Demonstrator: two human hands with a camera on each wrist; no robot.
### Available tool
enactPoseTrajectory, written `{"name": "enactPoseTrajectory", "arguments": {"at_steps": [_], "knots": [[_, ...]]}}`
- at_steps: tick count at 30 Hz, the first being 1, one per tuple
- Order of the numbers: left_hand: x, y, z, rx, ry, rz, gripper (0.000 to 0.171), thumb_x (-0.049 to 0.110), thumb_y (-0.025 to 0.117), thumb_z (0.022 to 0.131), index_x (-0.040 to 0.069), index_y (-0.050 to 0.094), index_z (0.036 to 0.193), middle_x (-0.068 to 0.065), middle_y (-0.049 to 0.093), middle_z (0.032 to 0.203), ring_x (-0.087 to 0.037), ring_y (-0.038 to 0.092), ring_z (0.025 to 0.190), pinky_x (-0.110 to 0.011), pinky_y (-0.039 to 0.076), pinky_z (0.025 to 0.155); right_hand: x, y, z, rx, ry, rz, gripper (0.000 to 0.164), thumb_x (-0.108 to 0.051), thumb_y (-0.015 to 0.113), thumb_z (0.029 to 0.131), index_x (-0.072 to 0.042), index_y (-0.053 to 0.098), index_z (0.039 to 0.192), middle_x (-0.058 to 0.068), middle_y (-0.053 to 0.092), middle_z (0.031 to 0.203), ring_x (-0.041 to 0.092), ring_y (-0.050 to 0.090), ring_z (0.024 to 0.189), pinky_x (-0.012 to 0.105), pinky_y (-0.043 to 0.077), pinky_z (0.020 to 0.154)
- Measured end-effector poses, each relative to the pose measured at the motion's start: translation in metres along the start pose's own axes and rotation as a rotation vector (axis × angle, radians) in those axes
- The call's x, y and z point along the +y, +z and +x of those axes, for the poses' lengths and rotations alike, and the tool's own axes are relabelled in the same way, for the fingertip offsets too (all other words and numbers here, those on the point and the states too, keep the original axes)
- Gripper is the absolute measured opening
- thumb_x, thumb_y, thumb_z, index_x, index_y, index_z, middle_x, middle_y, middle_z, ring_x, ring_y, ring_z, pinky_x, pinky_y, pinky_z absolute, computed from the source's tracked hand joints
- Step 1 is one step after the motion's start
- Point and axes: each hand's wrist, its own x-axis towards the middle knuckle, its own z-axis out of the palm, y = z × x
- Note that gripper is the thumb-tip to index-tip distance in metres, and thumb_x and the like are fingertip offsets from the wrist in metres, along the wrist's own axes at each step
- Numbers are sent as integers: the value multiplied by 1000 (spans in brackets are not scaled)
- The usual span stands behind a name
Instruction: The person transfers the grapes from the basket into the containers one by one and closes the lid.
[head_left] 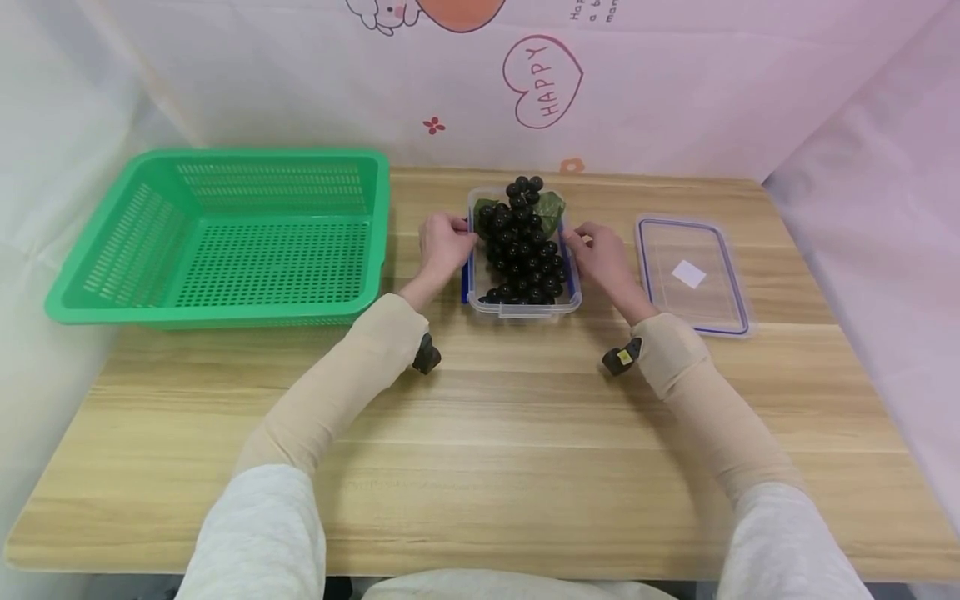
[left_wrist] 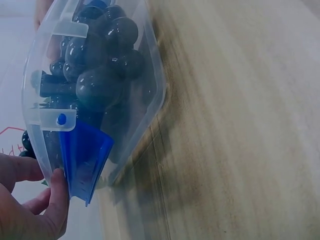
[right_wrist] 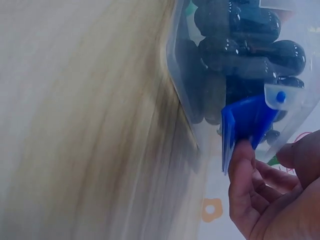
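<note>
Fingers (left_wrist: pixel 59 194) of my left hand (head_left: pixel 444 244) and right hand (head_left: pixel 604 254) pinched the box (head_left: pixel 486 307) of grapes (head_left: pixel 522 250), apparently steadying it; the next move likely wanted level, even handling.

Wood-grain table (head_left: pixel 525 467), lt. brown w/ darker streaks. Directly on it: green plastic basket (head_left: pixel 217 315) w/ slotted sides, upright, left of the L hand (head_left: pixel 444 248); clear plastic container (head_left: pixel 525 312) w/ blue side clips, btwn L hand & R hand (head_left: pixel 603 262); clear lid (head_left: pixel 697 302) w/ blue seal & white sq. label, flat, right of R hand, nearby.
</note>
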Motion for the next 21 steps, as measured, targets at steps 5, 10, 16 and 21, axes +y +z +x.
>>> {"name": "enactPoseTrajectory", "arguments": {"at_steps": [5,10,16,21], "knots": [[-1,1,-1,-11,-19,-33,23,9,66,83,1,69,104,-12,71,106,-23,67,95,-30,55,83,12,-29,2,-9,99,4,33,-20,46,98,6,57,115,20,67,80,12,63,54,22,54,53],[-4,2,-1,-18,-30,-62,23,11,65,85,2,68,106,-13,70,105,-23,67,93,-29,55,82,39,-72,2,9,198,-140,37,-16,44,93,6,55,120,17,67,89,14,64,65,24,52,57],[-4,3,-3,-9,2,-62,24,11,65,85,1,68,107,-13,70,104,-23,67,92,-30,55,81,85,-112,-3,126,223,-182,23,-3,45,82,11,62,89,3,59,58,7,52,48,20,44,45],[-5,4,-4,1,10,-69,25,11,65,85,0,68,107,-13,70,103,-23,67,92,-30,55,81,116,-131,-12,186,247,-254,24,0,44,70,-10,40,49,-6,38,41,13,36,39,28,34,38]]}}
